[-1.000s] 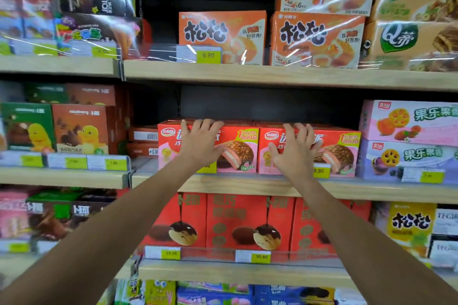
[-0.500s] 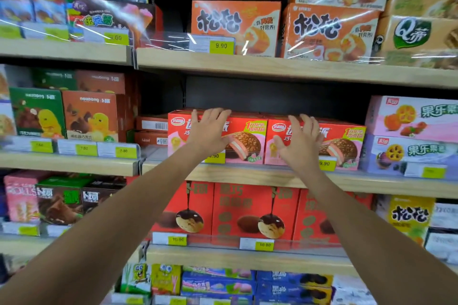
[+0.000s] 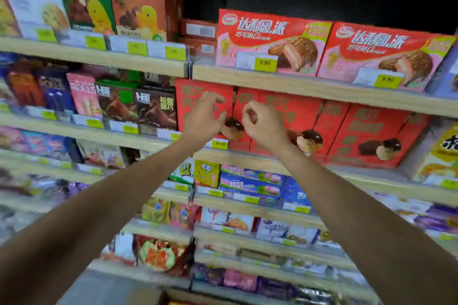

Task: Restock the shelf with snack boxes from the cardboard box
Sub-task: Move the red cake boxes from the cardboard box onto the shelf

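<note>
Two red-and-pink chocolate pie boxes stand side by side on a wooden shelf (image 3: 309,86): the left pie box (image 3: 270,39) and the right pie box (image 3: 386,54). Below them is a row of tall red snack boxes (image 3: 366,131). My left hand (image 3: 203,116) and my right hand (image 3: 262,121) hang close together in front of that lower row, fingers loosely curled, nothing in either. Neither hand touches the pie boxes. The cardboard box is not in view.
Green and brown duck-print boxes (image 3: 111,5) stand on the upper left shelf. Dark and pink snack boxes (image 3: 128,101) fill the shelf left of my hands. Lower shelves (image 3: 247,208) carry small blue and yellow packs. Yellow price tags (image 3: 265,63) line the shelf edges.
Both hands have left the fronts of the pie boxes and dropped one shelf lower, fingers curling in. The view has tilted down, so the top shelf is gone from sight.
</note>
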`<state>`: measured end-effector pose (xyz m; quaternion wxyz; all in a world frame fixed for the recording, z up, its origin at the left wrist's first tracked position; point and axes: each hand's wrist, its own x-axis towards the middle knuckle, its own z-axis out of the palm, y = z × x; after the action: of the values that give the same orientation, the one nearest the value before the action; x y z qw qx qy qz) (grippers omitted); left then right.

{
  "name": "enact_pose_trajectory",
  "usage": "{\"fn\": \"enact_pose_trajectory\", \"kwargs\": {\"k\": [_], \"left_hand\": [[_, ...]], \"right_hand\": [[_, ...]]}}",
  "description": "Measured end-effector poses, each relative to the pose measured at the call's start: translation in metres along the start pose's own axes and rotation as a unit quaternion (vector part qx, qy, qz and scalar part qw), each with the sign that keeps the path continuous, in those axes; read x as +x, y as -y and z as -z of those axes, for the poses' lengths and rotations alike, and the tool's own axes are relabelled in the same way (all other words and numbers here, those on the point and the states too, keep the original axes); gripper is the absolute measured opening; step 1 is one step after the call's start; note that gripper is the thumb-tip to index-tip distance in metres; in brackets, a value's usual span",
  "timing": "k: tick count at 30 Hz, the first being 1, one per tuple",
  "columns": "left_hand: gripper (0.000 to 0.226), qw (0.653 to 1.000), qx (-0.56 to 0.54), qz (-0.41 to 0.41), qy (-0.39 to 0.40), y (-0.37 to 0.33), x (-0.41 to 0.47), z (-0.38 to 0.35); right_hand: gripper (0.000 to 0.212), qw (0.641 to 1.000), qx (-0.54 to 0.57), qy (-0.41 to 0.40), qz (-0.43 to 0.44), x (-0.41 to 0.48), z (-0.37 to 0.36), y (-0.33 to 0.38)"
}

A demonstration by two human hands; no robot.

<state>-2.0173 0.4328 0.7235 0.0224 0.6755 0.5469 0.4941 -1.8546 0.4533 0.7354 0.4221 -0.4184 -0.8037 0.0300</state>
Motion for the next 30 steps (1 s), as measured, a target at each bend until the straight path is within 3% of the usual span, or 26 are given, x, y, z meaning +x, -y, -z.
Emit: {"fn": "enact_pose_trajectory", "kwargs": {"k": [7,16,19,22,24,30], "left_hand": [[0.023,0.964,0.045,0.213,0.149,0.118,-0.146,-0.001],[0.047,0.844,0.020,0.450,0.292,0.204,-0.349,-0.056],[0.056,0.802,0.059,0.479,0.352,0.236,-0.416,-0.084],[0.053,0.787,0.088,0.484,0.371,0.256,-0.467,-0.111],[0.054,0.779,0.103,0.478,0.393,0.272,-0.497,-0.132],[0.059,0.737,0.142,0.477,0.457,0.336,-0.590,-0.213]], "right_hand": [[0.012,0.972,0.006,0.229,-0.058,-0.099,-0.111,-0.010],[0.023,0.827,0.013,0.545,-0.136,-0.272,-0.252,-0.032],[0.022,0.787,0.013,0.595,-0.161,-0.328,-0.293,-0.051],[0.018,0.766,0.013,0.616,-0.184,-0.384,-0.340,-0.079],[0.011,0.763,0.009,0.612,-0.208,-0.417,-0.365,-0.098],[0.022,0.766,0.004,0.587,-0.262,-0.514,-0.448,-0.165]]}}
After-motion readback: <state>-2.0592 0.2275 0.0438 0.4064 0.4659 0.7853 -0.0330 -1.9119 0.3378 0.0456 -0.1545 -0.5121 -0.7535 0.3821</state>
